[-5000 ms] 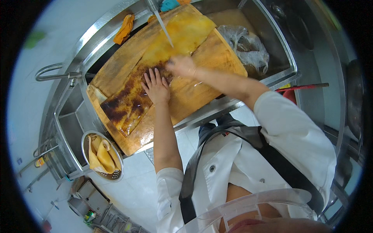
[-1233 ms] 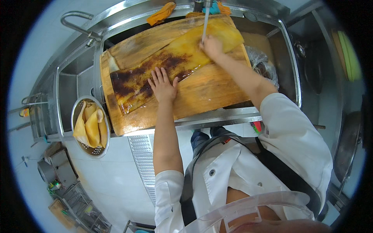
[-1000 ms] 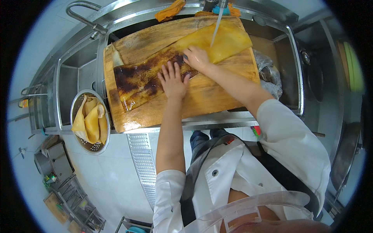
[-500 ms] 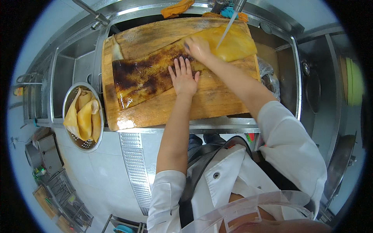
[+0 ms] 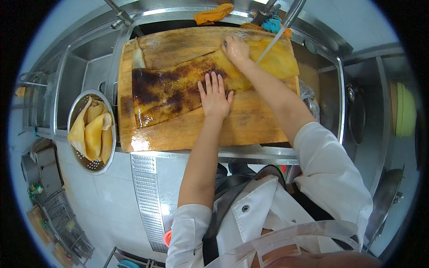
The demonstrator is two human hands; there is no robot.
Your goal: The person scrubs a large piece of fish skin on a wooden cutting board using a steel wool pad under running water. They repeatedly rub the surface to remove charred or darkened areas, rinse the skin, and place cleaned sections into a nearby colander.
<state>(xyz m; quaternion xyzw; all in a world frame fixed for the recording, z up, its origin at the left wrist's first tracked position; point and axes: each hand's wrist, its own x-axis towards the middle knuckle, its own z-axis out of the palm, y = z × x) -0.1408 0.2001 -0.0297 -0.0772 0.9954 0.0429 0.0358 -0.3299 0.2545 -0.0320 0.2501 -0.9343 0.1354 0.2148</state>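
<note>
A long sheet of animal skin [image 5: 165, 91], charred dark brown on the left and yellow toward the right, lies flat across a wooden board [image 5: 250, 120]. My left hand [image 5: 215, 99] presses on its middle with the fingers spread. Near the far edge of the skin, my right hand [image 5: 237, 50] has its fingers curled over a small dark thing, mostly hidden. A tap [image 5: 292, 13] at the far right runs a stream of water [image 5: 271, 43] onto the yellow end, just right of that hand.
The board rests over a steel sink [image 5: 96, 67]. At its left stands a perforated metal colander [image 5: 108, 163] with yellow folded skin pieces [image 5: 94, 131]. Orange cloth [image 5: 213, 14] and blue cloth [image 5: 271, 24] lie along the back. A plastic bag [image 5: 309, 98] is at the right.
My right hand has moved over the skin toward its far edge, fingers still curled. My left hand stays flat in about the same place. The whole view has shifted slightly.
</note>
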